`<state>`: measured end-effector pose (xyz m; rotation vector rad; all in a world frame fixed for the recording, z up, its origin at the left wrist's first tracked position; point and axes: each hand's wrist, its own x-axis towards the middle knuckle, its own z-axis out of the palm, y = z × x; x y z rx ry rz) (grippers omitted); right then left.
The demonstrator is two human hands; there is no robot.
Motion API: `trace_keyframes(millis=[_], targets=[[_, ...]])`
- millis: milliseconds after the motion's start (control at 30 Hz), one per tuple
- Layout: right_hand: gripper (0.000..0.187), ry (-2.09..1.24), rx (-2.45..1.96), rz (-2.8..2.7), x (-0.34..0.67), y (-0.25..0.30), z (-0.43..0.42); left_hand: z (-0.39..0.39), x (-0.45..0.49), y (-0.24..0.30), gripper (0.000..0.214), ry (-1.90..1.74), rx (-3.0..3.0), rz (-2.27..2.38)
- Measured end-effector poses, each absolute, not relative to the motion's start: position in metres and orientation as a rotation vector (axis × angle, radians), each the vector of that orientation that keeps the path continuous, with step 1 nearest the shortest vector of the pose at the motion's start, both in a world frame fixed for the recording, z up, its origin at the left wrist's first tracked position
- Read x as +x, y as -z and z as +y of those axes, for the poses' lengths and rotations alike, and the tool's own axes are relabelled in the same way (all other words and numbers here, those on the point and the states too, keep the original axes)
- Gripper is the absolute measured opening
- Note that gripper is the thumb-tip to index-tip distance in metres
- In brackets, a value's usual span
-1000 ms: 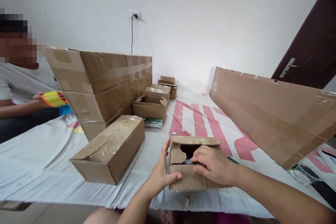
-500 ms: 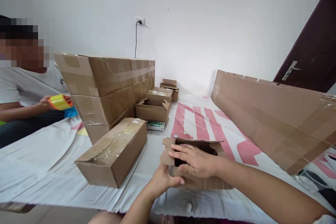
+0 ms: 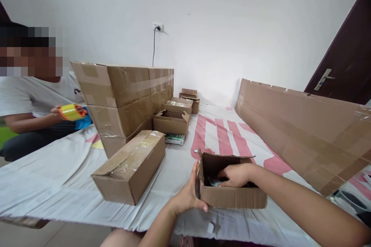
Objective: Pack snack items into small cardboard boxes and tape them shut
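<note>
A small open cardboard box (image 3: 232,197) lies on the white sheet in front of me. My left hand (image 3: 188,195) presses flat against its left end, thumb on the front wall. My right hand (image 3: 236,175) reaches down inside the box, fingers curled over dark contents that I cannot make out. The box's flaps stand open.
A sealed long carton (image 3: 131,166) lies to the left. Behind it stands a stack of taped cartons (image 3: 124,96), with several small boxes (image 3: 171,121) beyond. A long flat cardboard sheet (image 3: 304,123) leans at right. A person at far left holds a yellow tape roll (image 3: 71,112).
The box's flaps have gone from nearly closed to open. My right hand has moved from on top of the flaps down into the box. My left hand stays at the left end.
</note>
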<state>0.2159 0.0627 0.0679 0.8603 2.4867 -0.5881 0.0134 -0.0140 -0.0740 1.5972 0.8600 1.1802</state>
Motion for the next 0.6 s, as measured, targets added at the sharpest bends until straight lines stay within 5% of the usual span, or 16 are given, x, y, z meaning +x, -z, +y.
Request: trace_keyframes(millis=[167,467,600], targets=[[0.056,0.614,0.753,2.514,0.218,-0.064,0.061,-0.012,0.018,0.078,0.152,-1.173,1.712,0.895],[0.014,0.227,0.899,2.972,0.217,-0.073,0.052,-0.014,0.025,0.074,0.135,-1.294,1.738,0.914],[0.028,0.439,1.191,3.279,0.240,-0.096,0.068,-0.016,0.003,0.064,0.133,-1.314,1.665,0.996]])
